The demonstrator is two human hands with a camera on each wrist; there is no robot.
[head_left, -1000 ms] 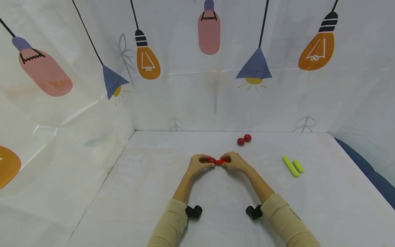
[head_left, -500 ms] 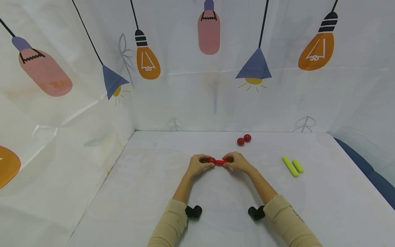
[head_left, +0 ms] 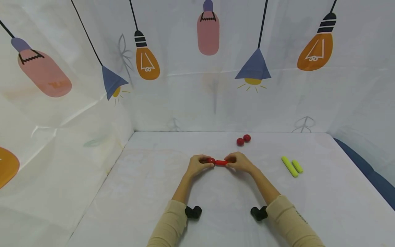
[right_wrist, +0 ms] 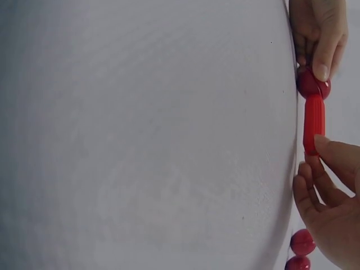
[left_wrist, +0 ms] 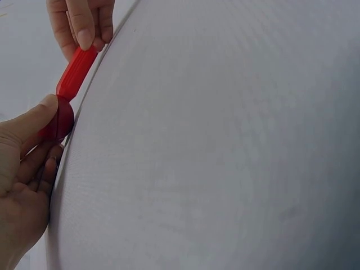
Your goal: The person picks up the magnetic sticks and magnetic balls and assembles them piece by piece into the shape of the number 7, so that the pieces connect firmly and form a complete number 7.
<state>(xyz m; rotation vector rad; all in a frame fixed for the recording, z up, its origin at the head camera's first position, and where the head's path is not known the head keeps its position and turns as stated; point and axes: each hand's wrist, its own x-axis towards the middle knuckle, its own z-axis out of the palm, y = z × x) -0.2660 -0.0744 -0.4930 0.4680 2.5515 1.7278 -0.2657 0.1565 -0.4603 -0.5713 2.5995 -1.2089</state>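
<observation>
Near the middle of the table, my left hand (head_left: 196,165) pinches a dark red ball (left_wrist: 65,119) between thumb and fingers. Against the ball's right side lies one end of a bright red ridged stick (head_left: 220,163). My right hand (head_left: 240,162) pinches the other end of that stick with thumb and fingertips. In the right wrist view, ball and red stick (right_wrist: 314,121) form one line between the two hands. Whether they are joined or only touching, I cannot tell. The fingers cover part of the ball and the stick's far end.
Two more dark red balls (head_left: 240,141) sit side by side toward the table's back edge. To the right lie a longer yellow-green stick (head_left: 289,166) and a shorter one (head_left: 297,166). A white sheet printed with lamps (head_left: 185,96) hangs behind the white table (head_left: 148,192).
My right hand has shifted slightly to the right, leaving more of the red stick showing between the hands. The left hand still holds the ball in about the same place.
</observation>
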